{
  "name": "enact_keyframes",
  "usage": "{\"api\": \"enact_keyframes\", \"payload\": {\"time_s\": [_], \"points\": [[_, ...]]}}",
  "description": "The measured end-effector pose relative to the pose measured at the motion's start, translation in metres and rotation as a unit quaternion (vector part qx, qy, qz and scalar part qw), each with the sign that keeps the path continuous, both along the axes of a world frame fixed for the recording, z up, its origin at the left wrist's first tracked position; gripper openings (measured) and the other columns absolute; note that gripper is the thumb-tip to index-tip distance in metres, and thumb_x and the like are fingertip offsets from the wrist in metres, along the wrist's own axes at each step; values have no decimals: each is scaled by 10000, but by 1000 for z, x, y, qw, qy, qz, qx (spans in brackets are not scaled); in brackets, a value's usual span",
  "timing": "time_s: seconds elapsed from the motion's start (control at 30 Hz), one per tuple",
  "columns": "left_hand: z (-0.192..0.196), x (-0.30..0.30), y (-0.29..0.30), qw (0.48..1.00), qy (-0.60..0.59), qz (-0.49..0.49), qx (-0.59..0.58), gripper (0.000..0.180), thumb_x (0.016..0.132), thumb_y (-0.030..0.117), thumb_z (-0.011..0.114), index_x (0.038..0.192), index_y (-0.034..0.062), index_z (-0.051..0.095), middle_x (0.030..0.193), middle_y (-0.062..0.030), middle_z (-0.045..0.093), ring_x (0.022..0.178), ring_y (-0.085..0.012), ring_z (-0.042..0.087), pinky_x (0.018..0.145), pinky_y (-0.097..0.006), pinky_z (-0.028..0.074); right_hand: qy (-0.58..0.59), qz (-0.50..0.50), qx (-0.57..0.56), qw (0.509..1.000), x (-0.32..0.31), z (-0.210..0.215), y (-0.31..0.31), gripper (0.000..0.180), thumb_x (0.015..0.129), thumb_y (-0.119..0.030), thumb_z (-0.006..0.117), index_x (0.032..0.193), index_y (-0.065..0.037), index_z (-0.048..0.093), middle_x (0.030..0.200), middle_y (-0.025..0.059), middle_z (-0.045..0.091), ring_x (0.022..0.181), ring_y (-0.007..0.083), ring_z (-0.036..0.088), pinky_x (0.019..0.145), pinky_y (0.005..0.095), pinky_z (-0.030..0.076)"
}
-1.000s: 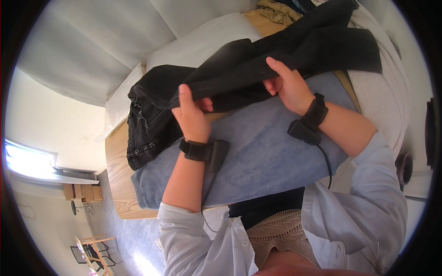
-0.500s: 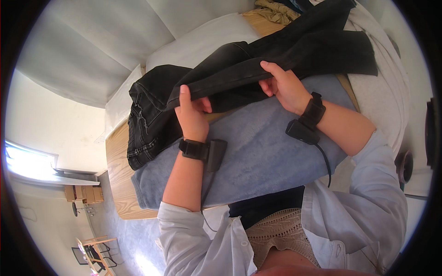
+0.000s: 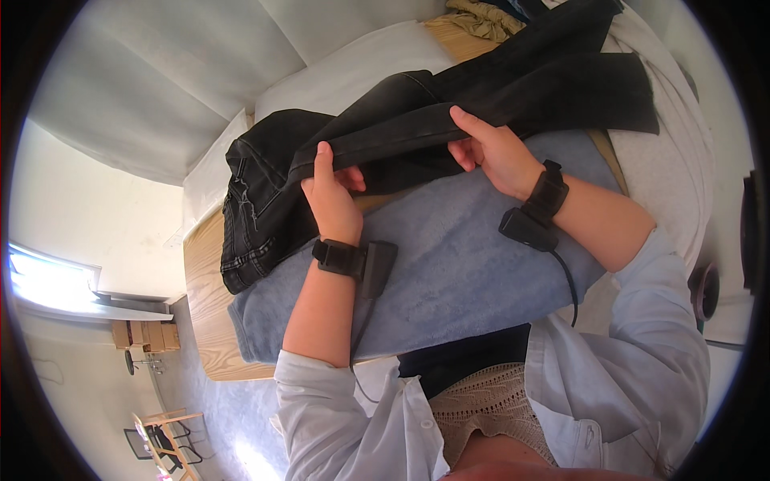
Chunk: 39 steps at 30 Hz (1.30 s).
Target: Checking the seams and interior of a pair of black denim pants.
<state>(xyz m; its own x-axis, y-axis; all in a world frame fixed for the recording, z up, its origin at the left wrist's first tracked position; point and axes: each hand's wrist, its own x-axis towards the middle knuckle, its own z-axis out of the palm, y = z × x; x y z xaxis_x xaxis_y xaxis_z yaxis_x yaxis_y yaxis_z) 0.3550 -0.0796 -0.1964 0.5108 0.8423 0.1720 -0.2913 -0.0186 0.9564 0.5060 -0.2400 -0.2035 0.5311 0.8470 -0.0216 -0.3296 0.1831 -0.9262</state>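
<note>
Black jeans (image 3: 385,104) lie across the table, waistband at the left and leg hems at the far right. My left hand (image 3: 333,196) pinches the near edge of one trouser leg, thumb on top and fingers underneath. Further right along the same edge, my right hand (image 3: 493,152) grips the leg in the same way, so the stretch between them is lifted a little. Beneath the jeans, a blue-grey fleece cloth (image 3: 449,256) covers the near part of the table. Each wrist wears a black strap with a small box and a cable.
The wooden table (image 3: 208,321) shows its bare edge at the left. White fabric (image 3: 353,68) lies behind the jeans, and a pale cloth (image 3: 658,176) hangs at the right. A tan garment (image 3: 485,20) is bunched at the far end. Cardboard boxes (image 3: 144,337) stand off to the left.
Both hands keep their hold on the trouser leg and have shifted only slightly, the left a touch upward. The jeans lie almost the same as before.
</note>
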Motion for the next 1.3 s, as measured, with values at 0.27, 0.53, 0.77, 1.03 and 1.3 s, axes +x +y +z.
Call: {"api": "enact_keyframes", "payload": {"time_s": [0.27,0.53,0.77,1.03,1.3], "points": [[1,1,-2,997,40,-72,-13,416,951,387,443,818,24,597,624,-51,560,510,-136,498,499,-258,412,17,-9,-7,1000,2,-1,1,304,935,-394,505,860,-113,592,646,-18,509,571,75,435,523,222,319],[1,0,-6,982,82,-161,45,589,986,459,308,842,-9,635,627,-38,552,545,-121,490,524,-246,415,15,-9,-2,1000,3,-2,1,305,934,-390,507,875,-104,597,658,-22,502,577,76,433,523,224,310],[0,1,-5,982,77,-164,43,605,982,476,307,840,-12,635,625,-37,551,542,-120,489,523,-247,415,15,-5,-1,1000,3,-2,1,340,920,-414,528,800,-106,606,624,-3,537,561,90,463,534,229,338],[0,1,-5,982,87,-162,46,551,981,434,343,841,-11,638,629,-37,553,540,-119,490,525,-245,413,11,-3,-6,1000,3,-1,1,298,935,-384,510,868,-109,603,657,-20,517,580,73,444,523,220,318],[1,0,-7,979,97,-172,55,465,964,387,413,852,-2,640,643,-37,561,548,-117,505,527,-242,414,17,-5,-7,1000,3,-1,1,290,916,-374,545,854,-99,612,654,-7,540,577,84,469,526,224,339]]}}
